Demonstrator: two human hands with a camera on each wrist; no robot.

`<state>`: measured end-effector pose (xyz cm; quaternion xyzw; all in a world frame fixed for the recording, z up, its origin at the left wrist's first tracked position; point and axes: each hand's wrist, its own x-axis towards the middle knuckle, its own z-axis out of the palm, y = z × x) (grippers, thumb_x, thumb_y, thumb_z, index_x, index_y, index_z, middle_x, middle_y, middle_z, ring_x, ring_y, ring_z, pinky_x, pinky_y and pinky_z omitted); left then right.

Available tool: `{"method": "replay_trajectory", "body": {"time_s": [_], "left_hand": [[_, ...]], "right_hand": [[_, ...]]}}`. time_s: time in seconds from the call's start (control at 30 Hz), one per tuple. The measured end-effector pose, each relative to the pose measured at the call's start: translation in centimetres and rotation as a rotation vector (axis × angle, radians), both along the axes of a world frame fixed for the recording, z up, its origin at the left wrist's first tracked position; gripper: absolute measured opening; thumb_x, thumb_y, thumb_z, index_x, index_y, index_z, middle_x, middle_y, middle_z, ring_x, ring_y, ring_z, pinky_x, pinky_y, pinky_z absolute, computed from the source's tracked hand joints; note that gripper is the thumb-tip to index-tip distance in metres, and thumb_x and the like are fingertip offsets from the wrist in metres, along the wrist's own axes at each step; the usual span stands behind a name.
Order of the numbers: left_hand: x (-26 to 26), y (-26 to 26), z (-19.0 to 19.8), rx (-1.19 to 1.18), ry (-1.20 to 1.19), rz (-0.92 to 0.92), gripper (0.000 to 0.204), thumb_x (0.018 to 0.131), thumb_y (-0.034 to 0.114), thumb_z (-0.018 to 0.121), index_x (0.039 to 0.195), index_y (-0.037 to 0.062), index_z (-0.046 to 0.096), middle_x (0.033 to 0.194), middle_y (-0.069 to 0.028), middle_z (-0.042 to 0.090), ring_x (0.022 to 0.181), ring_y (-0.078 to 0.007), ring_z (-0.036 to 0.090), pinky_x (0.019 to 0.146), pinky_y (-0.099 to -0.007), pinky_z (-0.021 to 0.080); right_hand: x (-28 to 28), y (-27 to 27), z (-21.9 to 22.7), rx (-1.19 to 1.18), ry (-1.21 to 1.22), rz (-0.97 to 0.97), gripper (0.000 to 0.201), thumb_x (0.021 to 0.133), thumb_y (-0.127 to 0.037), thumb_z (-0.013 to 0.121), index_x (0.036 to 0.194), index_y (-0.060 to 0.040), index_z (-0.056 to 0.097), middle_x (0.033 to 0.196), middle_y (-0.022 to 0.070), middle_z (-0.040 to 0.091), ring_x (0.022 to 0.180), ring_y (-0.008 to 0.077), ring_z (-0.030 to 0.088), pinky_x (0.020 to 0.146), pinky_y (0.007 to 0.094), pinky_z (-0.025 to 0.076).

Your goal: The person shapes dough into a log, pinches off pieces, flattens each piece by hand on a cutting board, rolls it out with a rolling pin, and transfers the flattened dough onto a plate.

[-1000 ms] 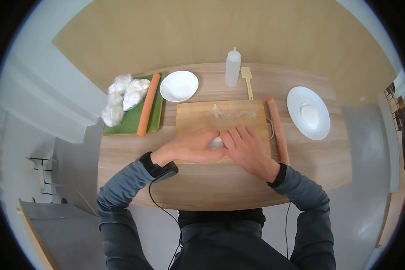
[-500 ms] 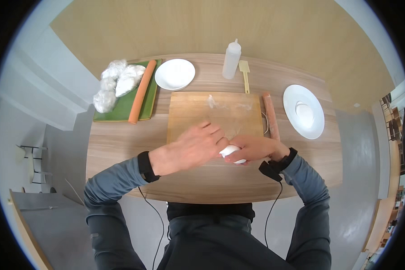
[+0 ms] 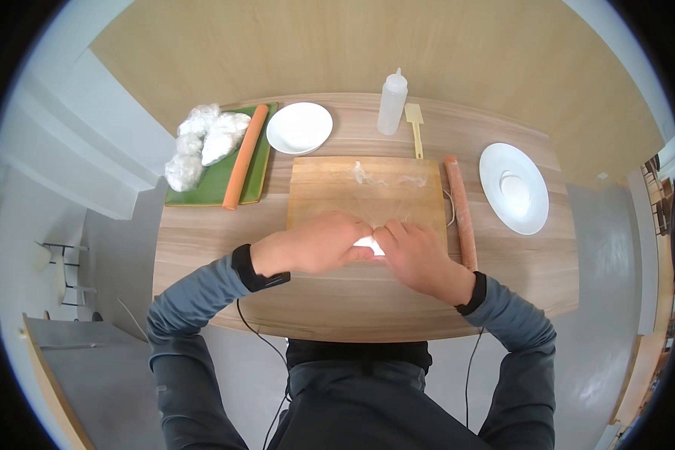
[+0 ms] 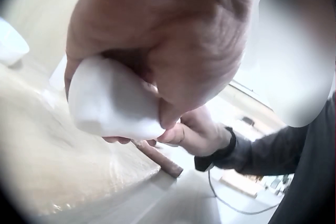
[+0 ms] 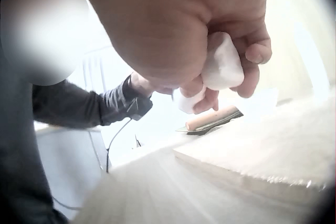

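Observation:
A smooth white lump of dough (image 3: 369, 244) is held up over the near edge of the wooden board (image 3: 364, 196). My left hand (image 3: 316, 241) curls round its left part, thumb along the near side. From the other side my right hand (image 3: 416, 257) grips it, the two hands meeting at the middle. In the left wrist view a thick rounded end of the dough (image 4: 113, 100) bulges out of the left hand. The right wrist view shows another white end (image 5: 223, 65) poking out between the right thumb and fingers.
A pinkish rolling pin (image 3: 461, 214) lies right of the board, beside a white plate (image 3: 534, 210) bearing a white lump. Left, a green tray (image 3: 210, 195) carries plastic-wrapped bundles and an orange rolling pin (image 3: 245, 157). Behind stand a white bowl (image 3: 300, 129), squeeze bottle (image 3: 392, 106) and spatula (image 3: 415, 124).
Half a second ago the right hand held the dough at the board's near right, the left fist against it. Now both hands grip it, slightly farther left.

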<state>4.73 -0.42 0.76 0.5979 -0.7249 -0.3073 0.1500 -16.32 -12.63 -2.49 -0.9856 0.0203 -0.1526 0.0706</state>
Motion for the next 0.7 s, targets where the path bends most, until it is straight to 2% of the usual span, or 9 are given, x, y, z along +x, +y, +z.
{"method": "replay_trajectory", "body": {"time_s": [0.03,0.1,0.13,0.2,0.33,0.4,0.53,0.63,0.7], "left_hand": [[-0.2,0.2,-0.5,-0.228,-0.175,-0.081,0.022,0.102,0.027,0.067,0.108,0.0060,0.069,0.101,-0.0123,0.069,0.095,-0.0313,0.066,0.105,-0.0492,0.047],[-0.6,0.3,-0.8,-0.427,-0.383,-0.156,0.019,0.098,0.025,0.069,0.106,0.0073,0.069,0.098,-0.0098,0.068,0.096,-0.0287,0.066,0.111,-0.0515,0.044],[-0.8,0.2,-0.8,-0.627,-0.589,-0.225,0.017,0.093,0.023,0.071,0.103,0.0086,0.069,0.096,-0.0074,0.066,0.096,-0.0260,0.066,0.117,-0.0539,0.040],[-1.1,0.1,-0.4,-0.632,-0.612,-0.229,0.019,0.090,0.022,0.073,0.102,0.0087,0.068,0.095,-0.0065,0.065,0.096,-0.0255,0.066,0.119,-0.0558,0.038],[-1.4,0.1,0.6,-0.511,-0.648,-0.193,0.021,0.090,0.026,0.074,0.099,0.0096,0.068,0.089,-0.0062,0.065,0.093,-0.0248,0.067,0.122,-0.0568,0.035],[-1.8,0.0,0.7,-0.485,-0.608,-0.180,0.020,0.091,0.028,0.073,0.097,0.0097,0.068,0.086,-0.0065,0.065,0.091,-0.0251,0.066,0.120,-0.0561,0.037],[-2.0,0.4,0.0,-0.518,-0.525,-0.189,0.023,0.096,0.031,0.070,0.089,0.0093,0.068,0.078,-0.0073,0.064,0.087,-0.0266,0.066,0.114,-0.0527,0.041],[-1.7,0.7,-0.5,-0.540,-0.435,-0.211,0.021,0.094,0.027,0.070,0.083,0.0095,0.068,0.077,-0.0068,0.064,0.084,-0.0269,0.065,0.110,-0.0489,0.045],[-1.1,0.6,0.1,-0.608,-0.379,-0.188,0.020,0.092,0.025,0.071,0.080,0.0096,0.067,0.077,-0.0066,0.063,0.082,-0.0268,0.064,0.108,-0.0467,0.046]], "right_hand": [[-0.1,-0.2,0.2,0.001,0.000,-0.001,0.027,0.097,-0.022,0.067,0.114,-0.0013,0.066,0.092,0.0088,0.063,0.076,0.0267,0.063,0.070,0.0383,0.051],[0.0,-1.1,1.0,0.596,0.306,-0.009,0.026,0.104,-0.026,0.062,0.111,-0.0018,0.069,0.088,0.0111,0.067,0.077,0.0226,0.067,0.068,0.0361,0.052],[0.1,-2.0,1.2,0.595,0.304,-0.010,0.026,0.104,-0.026,0.062,0.111,-0.0018,0.069,0.088,0.0111,0.067,0.077,0.0226,0.067,0.068,0.0361,0.052],[0.3,-3.6,1.7,1.202,0.639,0.004,0.032,0.107,-0.032,0.060,0.111,-0.0023,0.071,0.084,0.0127,0.070,0.078,0.0215,0.069,0.069,0.0367,0.052],[0.0,-1.6,1.3,1.168,0.402,-0.013,0.035,0.107,-0.035,0.061,0.111,-0.0021,0.072,0.084,0.0136,0.068,0.070,0.0222,0.065,0.068,0.0365,0.051],[0.1,-1.5,0.3,0.990,0.261,0.060,0.034,0.106,-0.033,0.063,0.105,-0.0002,0.071,0.083,0.0142,0.067,0.070,0.0243,0.064,0.067,0.0362,0.050],[-0.1,-2.0,0.0,0.939,0.412,0.029,0.031,0.106,-0.029,0.063,0.102,0.0007,0.072,0.085,0.0149,0.066,0.078,0.0277,0.065,0.071,0.0387,0.050],[-0.6,-2.0,0.8,0.717,0.230,0.127,0.031,0.107,-0.026,0.061,0.097,0.0012,0.071,0.086,0.0155,0.066,0.082,0.0323,0.064,0.072,0.0403,0.050],[-0.5,-3.1,1.1,0.626,-0.224,0.031,0.032,0.108,-0.025,0.057,0.094,0.0003,0.070,0.086,0.0152,0.065,0.081,0.0358,0.062,0.076,0.0441,0.052]]}}
